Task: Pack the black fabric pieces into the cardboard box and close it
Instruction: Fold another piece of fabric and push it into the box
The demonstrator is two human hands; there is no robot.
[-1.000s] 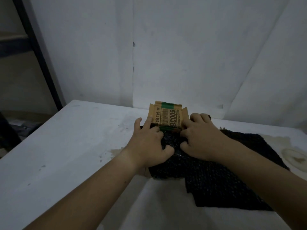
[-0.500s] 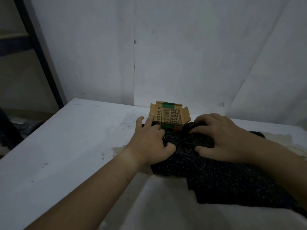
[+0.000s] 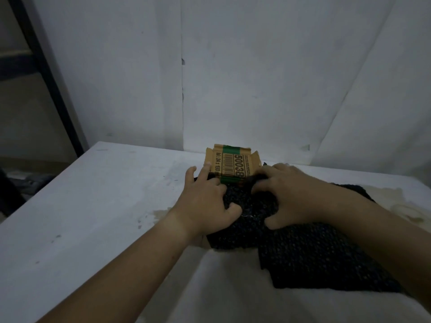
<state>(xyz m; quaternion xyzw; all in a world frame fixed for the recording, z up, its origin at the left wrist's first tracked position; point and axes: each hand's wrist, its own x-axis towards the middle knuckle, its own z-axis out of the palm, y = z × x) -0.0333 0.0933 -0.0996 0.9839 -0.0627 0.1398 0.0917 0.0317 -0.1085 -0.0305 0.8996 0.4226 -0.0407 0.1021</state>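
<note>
Right hand [image 3: 296,197] shifted left — both hands' fingers clutch black fabric [image 3: 303,250]; box [image 3: 233,163] interior hidden.

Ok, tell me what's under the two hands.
Black fabric lies under both the left hand and the right hand, just in front of the cardboard box flap. The box body is covered, so its contents cannot be seen.
</note>
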